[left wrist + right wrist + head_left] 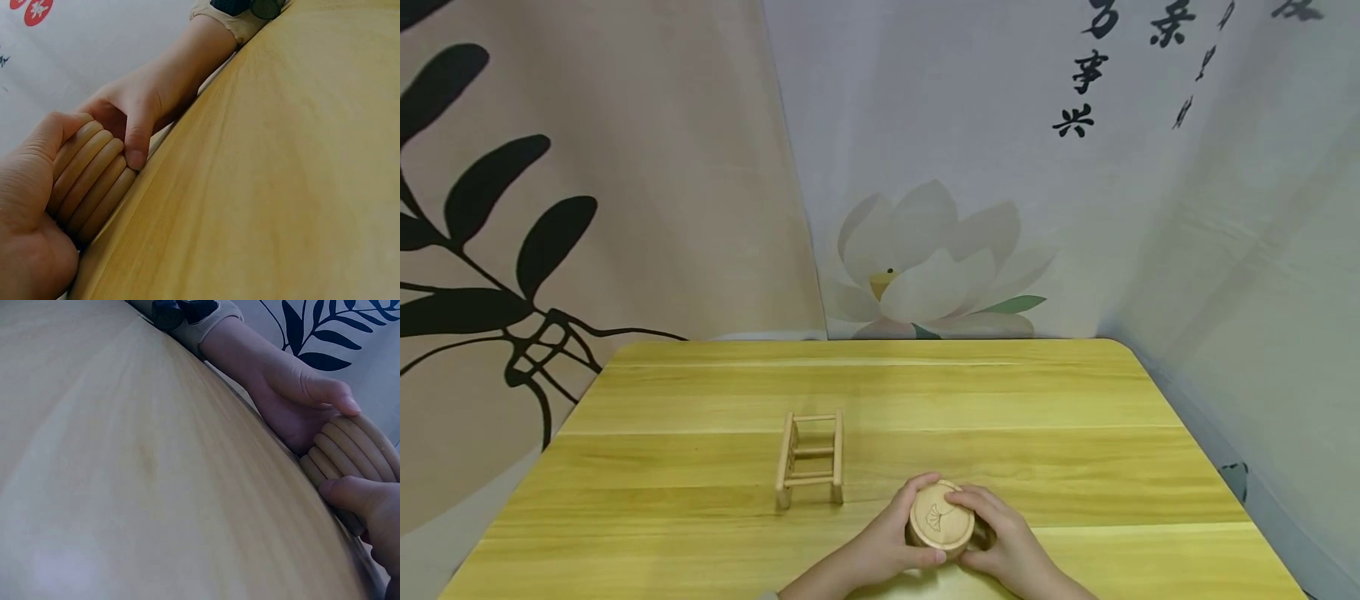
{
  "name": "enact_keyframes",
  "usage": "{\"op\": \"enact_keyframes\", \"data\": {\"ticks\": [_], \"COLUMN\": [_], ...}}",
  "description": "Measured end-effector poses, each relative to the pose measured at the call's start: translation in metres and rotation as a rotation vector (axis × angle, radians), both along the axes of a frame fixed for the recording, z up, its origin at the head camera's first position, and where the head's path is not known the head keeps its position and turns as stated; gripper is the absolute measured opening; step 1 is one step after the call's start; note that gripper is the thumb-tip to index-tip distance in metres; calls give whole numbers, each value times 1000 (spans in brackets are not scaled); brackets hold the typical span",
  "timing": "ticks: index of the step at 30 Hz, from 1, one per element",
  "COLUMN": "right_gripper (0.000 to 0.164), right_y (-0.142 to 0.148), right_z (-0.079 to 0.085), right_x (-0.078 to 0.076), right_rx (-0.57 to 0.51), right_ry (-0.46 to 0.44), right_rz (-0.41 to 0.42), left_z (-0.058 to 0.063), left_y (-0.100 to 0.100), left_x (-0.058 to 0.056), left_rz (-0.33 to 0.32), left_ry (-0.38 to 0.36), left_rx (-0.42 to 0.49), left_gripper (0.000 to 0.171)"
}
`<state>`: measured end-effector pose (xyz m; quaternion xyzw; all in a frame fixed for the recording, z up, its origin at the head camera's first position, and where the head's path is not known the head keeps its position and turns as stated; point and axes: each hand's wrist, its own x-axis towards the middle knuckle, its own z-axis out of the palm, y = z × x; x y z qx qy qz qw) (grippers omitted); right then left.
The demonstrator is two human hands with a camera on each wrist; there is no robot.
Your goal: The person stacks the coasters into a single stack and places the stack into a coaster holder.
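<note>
A stack of several round wooden coasters (pixel 942 518) stands near the table's front edge, slightly right of the middle in the head view. The top coaster bears an engraved ginkgo leaf. My left hand (pixel 895 533) holds the stack from the left, its thumb at the near side. From the right, my right hand (pixel 1011 542) grips the same stack, with fingertips on the top rim and lower side. Both wrist views show the layered rounded edges of the coasters (pixel 94 178) between the two hands. To the left stands a small wooden rack (pixel 813 452) with crossbars, apart from both hands.
The wooden table (pixel 700 467) has rounded far corners. Behind it hangs a pale curtain (pixel 962 150) with a lotus print and dark characters. A beige curtain (pixel 685 183) with dark leaf prints hangs at the left.
</note>
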<state>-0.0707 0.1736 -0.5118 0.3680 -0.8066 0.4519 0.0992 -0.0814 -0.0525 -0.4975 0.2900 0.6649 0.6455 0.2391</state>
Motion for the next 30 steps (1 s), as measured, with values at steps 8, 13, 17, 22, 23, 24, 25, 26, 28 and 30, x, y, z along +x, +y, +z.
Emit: {"op": "enact_keyframes", "data": {"ticks": [8,13,17,22,23,24,25,26,28,30], "right_gripper": [73,74,76,77,77,78,78,79,80,79], "right_y": [0,1,2,2,1,1,1,0,-1,-3], "right_z": [0,-1,0,-1,-1,-1,0,2,7,14], "right_x": [0,0,-1,-1,-1,-1,0,0,2,4], "right_rx": [-2,-25,-29,-40,-52,-65,-79,-94,-114,-129], "right_ry": [-9,-45,-72,-73,-74,-77,-81,-83,-82,-86], "right_rz": [-1,14,-5,-30,-27,-25,-21,-18,-17,-19], "left_z": [1,-1,-1,2,2,3,4,4,5,5], "left_y": [3,5,7,11,12,13,14,14,15,16], "left_x": [0,1,2,4,5,5,6,6,6,6], "left_rz": [15,48,83,134,141,145,149,149,146,143], "left_ry": [-62,-103,-121,-141,-148,-158,-163,-167,-177,-178], "left_rx": [51,90,102,119,134,147,161,178,207,220], "left_gripper": [89,90,90,88,88,87,87,87,87,88]}}
